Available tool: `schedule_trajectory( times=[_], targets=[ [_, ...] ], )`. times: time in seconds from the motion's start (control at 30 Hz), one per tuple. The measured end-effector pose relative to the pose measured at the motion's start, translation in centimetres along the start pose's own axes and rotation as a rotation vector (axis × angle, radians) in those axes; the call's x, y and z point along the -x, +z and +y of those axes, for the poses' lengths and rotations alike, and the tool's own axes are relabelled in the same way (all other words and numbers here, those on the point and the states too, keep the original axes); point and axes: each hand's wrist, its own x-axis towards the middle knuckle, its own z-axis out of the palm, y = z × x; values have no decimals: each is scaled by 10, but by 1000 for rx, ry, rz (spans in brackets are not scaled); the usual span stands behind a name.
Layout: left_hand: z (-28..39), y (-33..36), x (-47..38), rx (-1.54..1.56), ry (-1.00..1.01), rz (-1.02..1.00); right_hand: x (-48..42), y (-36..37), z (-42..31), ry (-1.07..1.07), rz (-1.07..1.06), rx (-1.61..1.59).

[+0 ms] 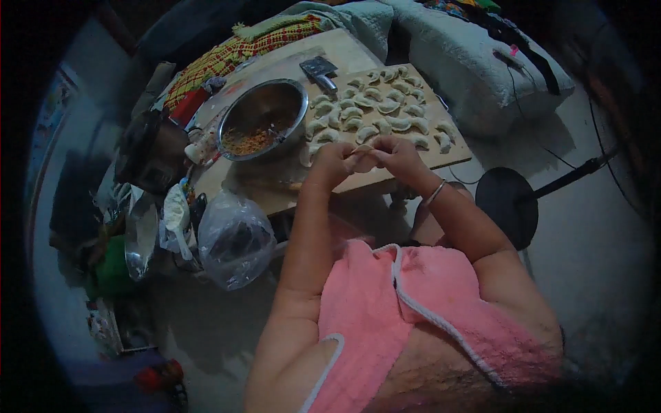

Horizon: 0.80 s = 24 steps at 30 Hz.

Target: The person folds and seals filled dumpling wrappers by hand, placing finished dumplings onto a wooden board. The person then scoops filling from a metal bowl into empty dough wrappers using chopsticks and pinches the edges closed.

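Between my two hands, over the front edge of a wooden board [451, 155], I hold a folded dumpling [364, 159]. My left hand [333, 161] pinches its left end, and my right hand [398, 156] pinches its right end. Several shaped dumplings [388, 106] lie in loose rows on the board just beyond my hands. To the left of them stands a steel bowl [262, 118] with crumbly orange-brown filling [253, 142] in its bottom. A cleaver [320, 72] with a metal handle lies behind the bowl and the dumplings.
A clear plastic bag [236, 240] hangs or stands at the table's near left side, beside a bag of white powder [176, 209]. A padded seat with a pale cover [475, 77] stands at the back right. A round black stand base [507, 206] is on the right.
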Motion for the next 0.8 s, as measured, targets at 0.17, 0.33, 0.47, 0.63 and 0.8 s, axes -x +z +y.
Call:
schedule_trajectory(
  times=[0.17, 0.33, 0.47, 0.63, 0.8],
  targets=[
    [-12, -31, 13, 7, -51, 68, -14, 17, -24, -1, -134, 3],
    [-33, -60, 29, 311, -193, 118, -39, 48, -53, -292, -85, 358],
    [-35, -76, 46, 440, -293, 126, -67, 77, -65, -540, -121, 584],
    [-55, -91, 59, 525, -247, 249, -96, 110, -70, -851, -99, 730],
    [-74, -115, 72, 356, -269, 237, -117, 121, -66, -935, -222, 757]
  ],
)
